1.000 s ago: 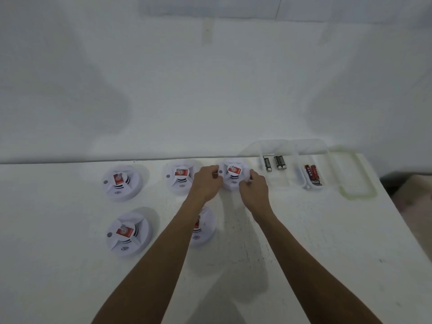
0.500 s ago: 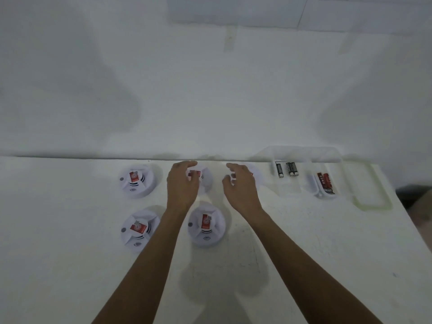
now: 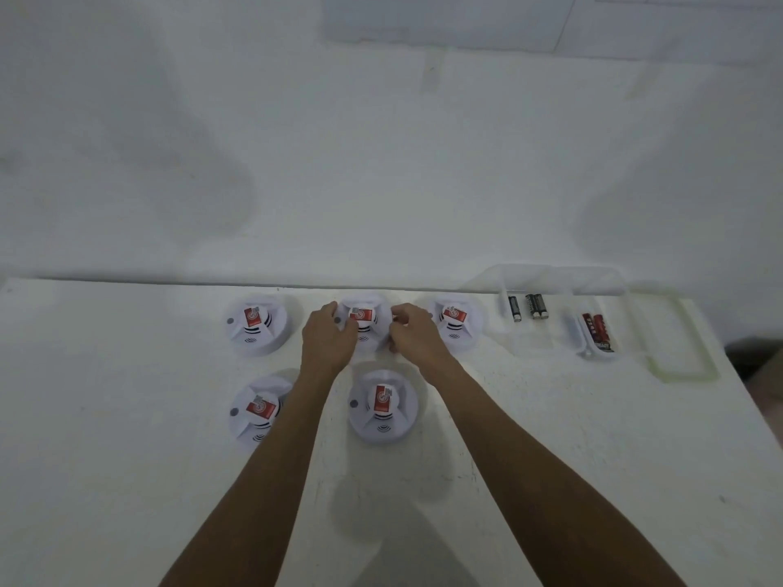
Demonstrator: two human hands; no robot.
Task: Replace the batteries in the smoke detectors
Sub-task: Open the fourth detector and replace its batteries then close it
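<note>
- My left hand (image 3: 328, 338) and my right hand (image 3: 417, 332) are both on the back-middle smoke detector (image 3: 365, 322), which sits face up on the white table (image 3: 127, 480) close to the far edge.
- My left fingers curl round its left rim, and my right fingers curl round its right rim. Its red label shows between my two hands.
- I cannot tell whether it is lifted or resting on the table.
- The back-left smoke detector (image 3: 256, 330) sits apart from my left hand. The back-right smoke detector (image 3: 459, 324) is just beside my right hand.
- In the nearer row, my left forearm partly covers the front-left smoke detector (image 3: 254, 413). The front-right smoke detector (image 3: 383, 406) lies between my forearms.
- To the right of the back row stands a clear plastic box (image 3: 551, 275) holding three black batteries (image 3: 534, 307).
- Further right lie red batteries (image 3: 597, 330) in a small clear tray (image 3: 572, 328).
- The box lid (image 3: 686, 376), with its pale green rim, lies flat by the table's right edge.
</note>
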